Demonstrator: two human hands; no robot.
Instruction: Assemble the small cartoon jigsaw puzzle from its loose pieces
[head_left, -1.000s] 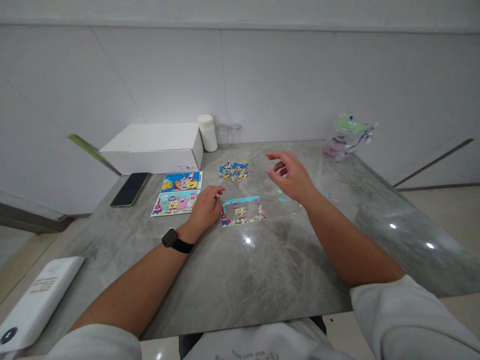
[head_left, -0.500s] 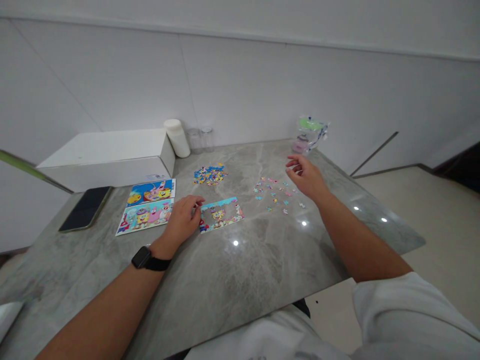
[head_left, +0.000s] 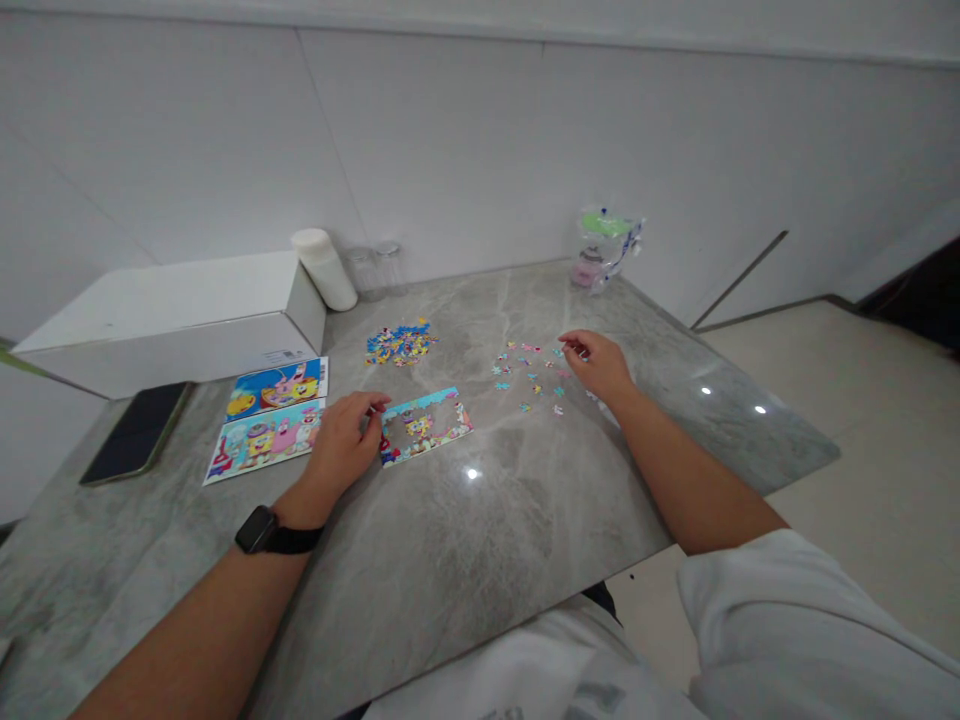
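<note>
My left hand [head_left: 345, 437] rests at the left end of a partly joined jigsaw puzzle [head_left: 450, 433], its fingers loosely bent and thumb apart. The puzzle is a border frame with a yellow cartoon figure [head_left: 418, 425] in its middle. My right hand [head_left: 598, 367] is over the right side of the scattered puzzle pieces [head_left: 502, 386], fingers curled together and pointing left. Whatever its fingertips may hold is too small to make out. Under and beside my left hand lies a printed picture sheet [head_left: 262, 440] with cartoon figures, partly covered by that hand.
Beyond the puzzle is a heap of blue and yellow puzzle pieces [head_left: 400, 344]. A phone [head_left: 137, 432], a white box [head_left: 165, 310], a white bottle [head_left: 326, 270] and clear cups [head_left: 390, 268] stand or lie to the left. A plastic bag [head_left: 606, 250] sits at the back right.
My right hand has come down toward the scattered pieces, and its fingers have drawn together. My left hand stays by the puzzle. The whole view has shifted slightly.
</note>
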